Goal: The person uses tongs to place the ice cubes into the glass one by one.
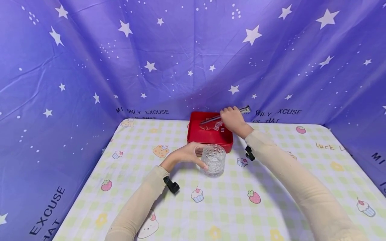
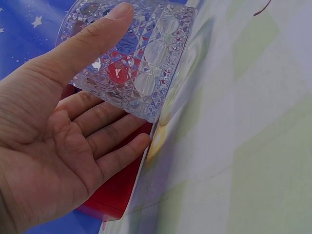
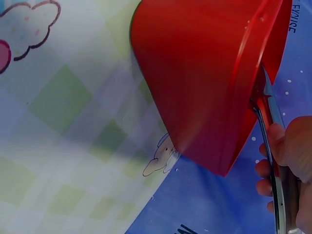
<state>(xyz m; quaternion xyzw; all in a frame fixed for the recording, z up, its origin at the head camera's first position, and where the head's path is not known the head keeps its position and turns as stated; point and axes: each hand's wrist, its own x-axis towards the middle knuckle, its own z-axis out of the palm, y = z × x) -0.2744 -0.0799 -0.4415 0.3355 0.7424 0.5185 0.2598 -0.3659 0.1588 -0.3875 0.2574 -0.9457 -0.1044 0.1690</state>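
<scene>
A clear, cut-pattern glass [image 1: 213,160] stands on the tablecloth just in front of a red tray [image 1: 209,137]. My left hand [image 1: 188,154] holds it from the left; in the left wrist view the thumb lies across the near side of the glass [image 2: 151,48] and the fingers reach behind it. Over the tray's back right part, my right hand [image 1: 233,119] grips metal tongs [image 1: 245,109], also seen as tongs [image 3: 275,180] in the right wrist view. Their tips slant down left into the tray. Small clear cubes [image 1: 218,126] lie there; whether the tips pinch one is too small to tell.
A checked tablecloth [image 1: 229,214] with cupcake and strawberry prints covers the table. Blue star-patterned curtains [image 1: 193,50] hang behind the tray and along both sides. Each wrist wears a black strap mount, such as the left mount [image 1: 171,185].
</scene>
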